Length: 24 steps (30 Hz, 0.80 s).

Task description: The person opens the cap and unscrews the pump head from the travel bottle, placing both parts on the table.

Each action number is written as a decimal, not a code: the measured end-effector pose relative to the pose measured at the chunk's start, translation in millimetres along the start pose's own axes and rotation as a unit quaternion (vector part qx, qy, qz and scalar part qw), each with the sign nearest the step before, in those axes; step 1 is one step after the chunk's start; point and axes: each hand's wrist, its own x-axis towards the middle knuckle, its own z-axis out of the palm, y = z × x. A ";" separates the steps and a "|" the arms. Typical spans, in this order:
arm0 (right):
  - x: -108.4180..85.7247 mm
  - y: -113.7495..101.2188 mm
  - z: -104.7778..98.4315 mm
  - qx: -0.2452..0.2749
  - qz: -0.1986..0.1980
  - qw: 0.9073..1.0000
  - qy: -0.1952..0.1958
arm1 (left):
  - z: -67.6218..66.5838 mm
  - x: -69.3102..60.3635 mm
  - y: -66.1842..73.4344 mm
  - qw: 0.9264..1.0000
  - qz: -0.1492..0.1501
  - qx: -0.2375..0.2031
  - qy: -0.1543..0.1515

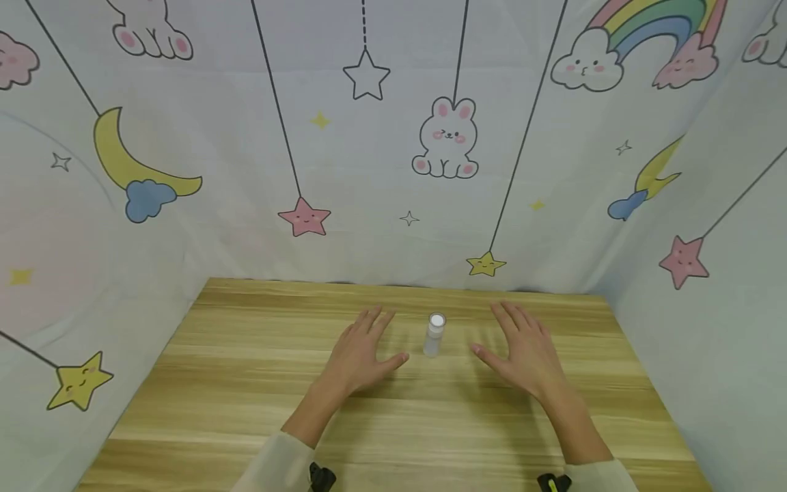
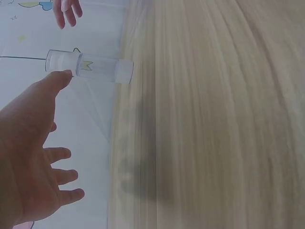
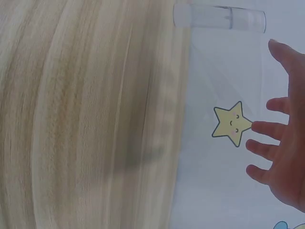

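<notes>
A small clear bottle with a white cap [image 1: 433, 336] stands upright on the wooden table. To its left is my left hand [image 1: 363, 352], fingers spread and thumb pointing toward the bottle, with a gap between them in the head view. On the other side my right hand [image 1: 522, 348] hovers with spread fingers, apart from the bottle. The left wrist view shows the clear bottle [image 2: 97, 67] beyond the left thumb, which overlaps its capped end. In the right wrist view the bottle [image 3: 224, 17] appears at the top, above the right hand [image 3: 286, 129]. Neither hand holds anything.
The wooden table [image 1: 246, 383] reaches back to a white cloth [image 1: 369, 164] printed with stars, moons and rabbits. That cloth also hangs along the left and right sides. Dark straps with small devices [image 1: 321, 477] sit at the wrists.
</notes>
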 end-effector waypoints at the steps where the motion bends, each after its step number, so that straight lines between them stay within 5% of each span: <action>1: 0.2 -0.5 -0.1 0.002 0.001 1.000 0.000 | 0.0 0.4 0.6 1.000 0.002 -0.003 0.001; 24: 9.9 -21.5 9.7 0.033 -0.015 0.999 0.023 | 17.1 -1.5 13.1 1.000 0.010 -0.021 0.000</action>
